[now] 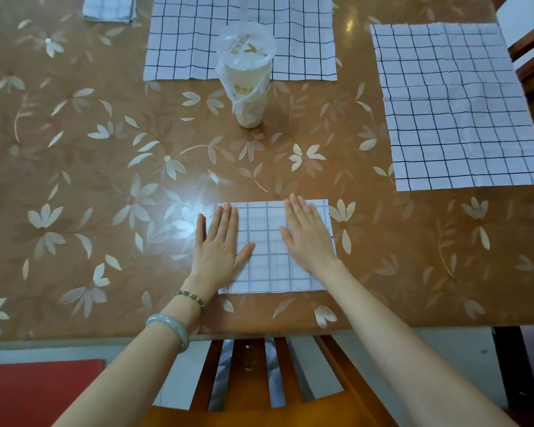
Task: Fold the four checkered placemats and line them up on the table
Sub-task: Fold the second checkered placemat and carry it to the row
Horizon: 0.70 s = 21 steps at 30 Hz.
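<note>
I am seeing print only on the plastic cup (248,78) standing just in front of the far unfolded placemat (179,35): gold characters on its sealed lid and its side, too blurred for me to read.

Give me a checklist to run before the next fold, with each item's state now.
1. Both hands flat on the near mat, left hand, right hand: ok.
2. Near mat's edges aligned: cannot tell, the hands cover part.
3. Cup clear of the near mat: ok.
4. Far mat free to lift: cannot tell, the cup hides part of it.
5. Right mat folded: not ok, lies open.
6. Folded mat set at far left: ok.
</note>
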Each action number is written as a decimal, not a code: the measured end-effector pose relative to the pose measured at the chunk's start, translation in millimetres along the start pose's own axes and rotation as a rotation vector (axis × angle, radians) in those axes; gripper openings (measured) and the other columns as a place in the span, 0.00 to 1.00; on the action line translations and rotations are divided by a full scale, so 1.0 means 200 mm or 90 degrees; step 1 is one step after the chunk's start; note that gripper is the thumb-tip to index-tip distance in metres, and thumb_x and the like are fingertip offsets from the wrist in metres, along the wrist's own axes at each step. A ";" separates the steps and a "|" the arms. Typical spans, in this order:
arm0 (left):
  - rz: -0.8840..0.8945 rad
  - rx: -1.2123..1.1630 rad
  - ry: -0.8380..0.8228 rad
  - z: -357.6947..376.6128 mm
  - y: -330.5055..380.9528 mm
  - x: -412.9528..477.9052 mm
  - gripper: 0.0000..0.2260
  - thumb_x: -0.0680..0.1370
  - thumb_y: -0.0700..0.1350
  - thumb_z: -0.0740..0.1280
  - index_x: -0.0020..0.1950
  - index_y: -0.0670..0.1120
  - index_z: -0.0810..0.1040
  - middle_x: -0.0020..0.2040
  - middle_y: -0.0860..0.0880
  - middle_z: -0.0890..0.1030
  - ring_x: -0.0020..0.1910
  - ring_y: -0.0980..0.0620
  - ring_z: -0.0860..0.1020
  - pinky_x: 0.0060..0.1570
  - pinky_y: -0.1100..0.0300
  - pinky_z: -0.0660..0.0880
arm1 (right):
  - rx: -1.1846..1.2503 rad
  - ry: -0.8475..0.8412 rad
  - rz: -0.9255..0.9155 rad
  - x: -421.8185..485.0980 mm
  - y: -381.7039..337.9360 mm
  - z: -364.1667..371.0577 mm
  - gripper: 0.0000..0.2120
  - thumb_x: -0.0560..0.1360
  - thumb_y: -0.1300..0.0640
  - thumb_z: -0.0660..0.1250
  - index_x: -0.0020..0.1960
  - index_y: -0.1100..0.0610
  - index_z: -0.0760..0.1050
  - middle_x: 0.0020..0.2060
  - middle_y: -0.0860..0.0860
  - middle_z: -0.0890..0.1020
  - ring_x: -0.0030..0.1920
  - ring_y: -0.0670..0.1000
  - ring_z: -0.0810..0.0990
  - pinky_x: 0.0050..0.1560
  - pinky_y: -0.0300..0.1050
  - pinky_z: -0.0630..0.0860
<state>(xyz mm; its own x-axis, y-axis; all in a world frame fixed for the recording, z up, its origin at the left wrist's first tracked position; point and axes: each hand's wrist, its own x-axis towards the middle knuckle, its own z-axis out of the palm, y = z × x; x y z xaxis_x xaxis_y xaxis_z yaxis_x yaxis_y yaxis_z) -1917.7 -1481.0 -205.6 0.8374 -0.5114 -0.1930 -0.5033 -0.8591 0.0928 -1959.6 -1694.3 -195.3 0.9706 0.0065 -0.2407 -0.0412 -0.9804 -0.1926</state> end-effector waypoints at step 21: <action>-0.039 -0.023 0.014 0.03 0.05 -0.06 0.36 0.79 0.65 0.45 0.78 0.40 0.49 0.79 0.44 0.51 0.78 0.49 0.47 0.75 0.44 0.42 | -0.048 0.041 0.031 -0.03 0.08 0.00 0.31 0.80 0.45 0.41 0.76 0.62 0.49 0.76 0.58 0.53 0.77 0.54 0.50 0.76 0.53 0.48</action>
<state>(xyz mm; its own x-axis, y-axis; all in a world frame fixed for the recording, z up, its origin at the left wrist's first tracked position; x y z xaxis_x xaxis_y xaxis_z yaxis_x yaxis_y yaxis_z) -1934.5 -1483.1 -208.9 0.8708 -0.4581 -0.1785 -0.4437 -0.8886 0.1164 -1966.2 -1710.7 -196.9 0.9811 -0.0522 -0.1861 -0.0734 -0.9914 -0.1088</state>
